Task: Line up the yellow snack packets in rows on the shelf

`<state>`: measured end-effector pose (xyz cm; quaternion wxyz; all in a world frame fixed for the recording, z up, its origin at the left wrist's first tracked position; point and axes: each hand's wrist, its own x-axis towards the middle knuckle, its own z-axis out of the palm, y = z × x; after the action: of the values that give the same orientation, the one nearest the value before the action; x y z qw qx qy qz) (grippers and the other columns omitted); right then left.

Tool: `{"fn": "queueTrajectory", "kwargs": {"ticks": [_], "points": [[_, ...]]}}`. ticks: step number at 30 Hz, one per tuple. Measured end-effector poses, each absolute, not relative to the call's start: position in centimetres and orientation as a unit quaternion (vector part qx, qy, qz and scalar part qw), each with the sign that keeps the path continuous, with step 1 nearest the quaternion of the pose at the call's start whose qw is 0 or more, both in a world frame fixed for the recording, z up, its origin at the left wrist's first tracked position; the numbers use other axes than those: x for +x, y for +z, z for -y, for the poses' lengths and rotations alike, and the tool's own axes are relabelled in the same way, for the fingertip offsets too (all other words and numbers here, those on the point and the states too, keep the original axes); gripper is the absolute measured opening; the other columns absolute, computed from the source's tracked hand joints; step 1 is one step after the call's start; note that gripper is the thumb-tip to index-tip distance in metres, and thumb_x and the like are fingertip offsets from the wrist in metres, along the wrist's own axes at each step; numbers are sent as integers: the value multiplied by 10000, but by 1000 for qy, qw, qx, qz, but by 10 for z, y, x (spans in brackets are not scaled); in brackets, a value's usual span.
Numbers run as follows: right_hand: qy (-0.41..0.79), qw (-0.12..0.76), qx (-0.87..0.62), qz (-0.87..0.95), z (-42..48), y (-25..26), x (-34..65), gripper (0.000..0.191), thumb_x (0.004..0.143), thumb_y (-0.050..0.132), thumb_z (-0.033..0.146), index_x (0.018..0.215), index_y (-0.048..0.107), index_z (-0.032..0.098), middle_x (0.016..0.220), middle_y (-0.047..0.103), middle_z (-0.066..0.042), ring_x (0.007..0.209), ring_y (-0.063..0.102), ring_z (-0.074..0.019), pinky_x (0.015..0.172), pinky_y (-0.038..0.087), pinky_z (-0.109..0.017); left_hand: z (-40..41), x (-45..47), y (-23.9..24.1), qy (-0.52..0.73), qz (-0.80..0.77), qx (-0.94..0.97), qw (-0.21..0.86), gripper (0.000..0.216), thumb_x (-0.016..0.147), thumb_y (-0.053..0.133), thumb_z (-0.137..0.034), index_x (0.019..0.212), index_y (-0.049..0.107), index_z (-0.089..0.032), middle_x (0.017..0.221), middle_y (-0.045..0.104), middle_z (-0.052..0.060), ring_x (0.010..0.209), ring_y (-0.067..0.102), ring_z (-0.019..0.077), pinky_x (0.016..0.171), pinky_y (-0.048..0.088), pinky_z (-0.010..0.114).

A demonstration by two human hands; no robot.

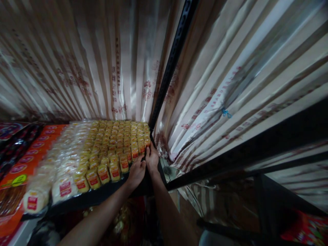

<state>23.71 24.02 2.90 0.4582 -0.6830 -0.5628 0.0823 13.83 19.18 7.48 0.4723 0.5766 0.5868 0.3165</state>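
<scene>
Many small yellow packets with red labels (112, 143) lie in rows on a dark shelf (102, 194). Both my hands are at the shelf's right front corner, side by side. My left hand (136, 172) rests on the shelf edge with its fingers curled against the nearest packets. My right hand (152, 158) is just to its right, fingers bent round the end packets next to the black upright post (171, 65). What either hand grips is hidden in the dim light.
White round packets (61, 171) fill the shelf's left part, with orange packaging (28, 160) beyond them. Striped printed plastic sheeting (230, 75) hangs behind and to the right. A black shelf frame (246, 150) runs across the right side.
</scene>
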Motion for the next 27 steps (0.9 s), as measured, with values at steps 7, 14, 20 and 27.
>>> {"fn": "queueTrajectory", "kwargs": {"ticks": [7,14,20,27], "points": [[82,446,-691,563,-243,20,240,488,873,325,268,1296,476,79,1224,579,-160,1137,515,-240,969,407,-390,-196,139,60,365,-549,568,493,413,847,429,-248,1235,541,-162,1323,530,90,1259,447,217,1048,385,386],[51,468,-687,554,-240,21,238,470,846,333,218,1267,496,85,1248,558,-152,1169,481,-236,1010,375,-415,-193,139,66,327,-566,564,505,441,875,356,-217,1290,479,-133,1404,438,90,1253,453,186,998,436,333],[39,485,-677,553,-231,23,237,453,829,319,182,1222,523,82,1223,571,-157,1165,493,-221,1004,389,-407,-192,139,73,329,-573,568,490,421,864,367,-184,1250,516,-108,1376,468,115,1238,470,186,1039,386,344],[52,523,-656,542,-192,41,230,387,881,291,235,1103,584,113,1115,614,-153,1095,534,-212,963,417,-410,-166,134,81,337,-561,598,463,324,828,400,-195,1056,627,-156,1129,654,83,1045,601,167,962,441,309]]}}
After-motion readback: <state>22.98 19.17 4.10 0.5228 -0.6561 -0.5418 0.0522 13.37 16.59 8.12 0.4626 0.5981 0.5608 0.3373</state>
